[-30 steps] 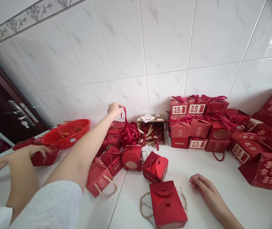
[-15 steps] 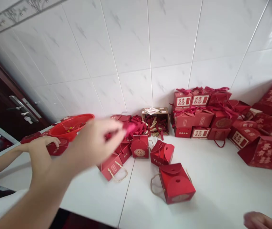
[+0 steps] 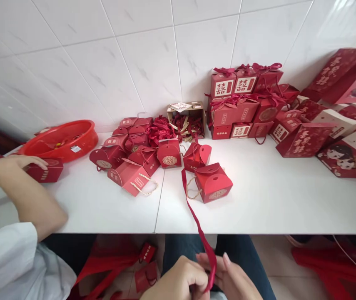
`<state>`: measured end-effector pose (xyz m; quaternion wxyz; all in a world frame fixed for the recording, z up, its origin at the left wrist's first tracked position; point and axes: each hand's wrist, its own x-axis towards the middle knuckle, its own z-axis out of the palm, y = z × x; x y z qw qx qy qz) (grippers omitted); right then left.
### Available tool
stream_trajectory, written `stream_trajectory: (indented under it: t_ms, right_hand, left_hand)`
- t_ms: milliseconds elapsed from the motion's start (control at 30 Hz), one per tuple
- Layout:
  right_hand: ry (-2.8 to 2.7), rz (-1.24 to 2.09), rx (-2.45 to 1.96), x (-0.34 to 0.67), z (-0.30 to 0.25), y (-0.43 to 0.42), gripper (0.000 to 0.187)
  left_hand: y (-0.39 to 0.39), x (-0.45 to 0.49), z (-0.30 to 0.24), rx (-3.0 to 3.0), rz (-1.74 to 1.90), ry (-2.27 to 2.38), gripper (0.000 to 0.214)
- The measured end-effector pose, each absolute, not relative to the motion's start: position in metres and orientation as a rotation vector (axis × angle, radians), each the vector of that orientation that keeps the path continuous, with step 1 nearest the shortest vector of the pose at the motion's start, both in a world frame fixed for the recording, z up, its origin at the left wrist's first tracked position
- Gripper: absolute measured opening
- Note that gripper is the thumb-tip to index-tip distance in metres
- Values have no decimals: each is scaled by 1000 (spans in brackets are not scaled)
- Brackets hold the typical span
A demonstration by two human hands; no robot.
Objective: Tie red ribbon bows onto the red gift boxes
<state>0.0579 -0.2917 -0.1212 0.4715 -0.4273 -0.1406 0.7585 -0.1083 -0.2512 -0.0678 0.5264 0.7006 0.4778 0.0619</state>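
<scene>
Over my lap, my left hand (image 3: 182, 281) pinches a dark red ribbon (image 3: 196, 218). The ribbon runs up over the table edge, and its far end lies by a red gift box (image 3: 213, 183) with a twisted cord handle. My right hand (image 3: 234, 278) is close beside the left, thumb raised and fingers stretched out behind the ribbon; part of it is cut off by the frame. Behind the box stands a smaller red box (image 3: 197, 156). A heap of red ribbons (image 3: 161, 130) lies farther back, next to an open carton (image 3: 185, 106) of ribbon pieces.
Stacked red boxes with bows (image 3: 235, 112) stand against the tiled wall, with larger red bags (image 3: 305, 139) at right. Several small boxes (image 3: 109, 156) sit left of centre. A co-worker's arm (image 3: 24, 187) rests on a box (image 3: 51, 170) near a red basin (image 3: 84, 139).
My left hand has come back from the ribbon heap to my lap, bringing a ribbon. My right hand has moved in from the right to meet it. The view has tilted down.
</scene>
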Motion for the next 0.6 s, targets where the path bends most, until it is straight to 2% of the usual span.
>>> stream_trajectory:
  t_ms: [133,267,400,600]
  right_hand:
    - [-127,1806,-844,78,-99,-287,33]
    - [53,1650,-790,110,-91,-285,18]
    - [60,1439,-849,141,-92,-284,14]
    - [169,1178,-912,175,-105,-288,22]
  left_hand:
    - [-257,-104,-75,1830,58,1128,20]
    - [-248,-98,-79,1970,72,1034,24]
    - [-241,-103,-76,1999,101,988,24]
    - [-233,-116,-65,2032,137,983,22]
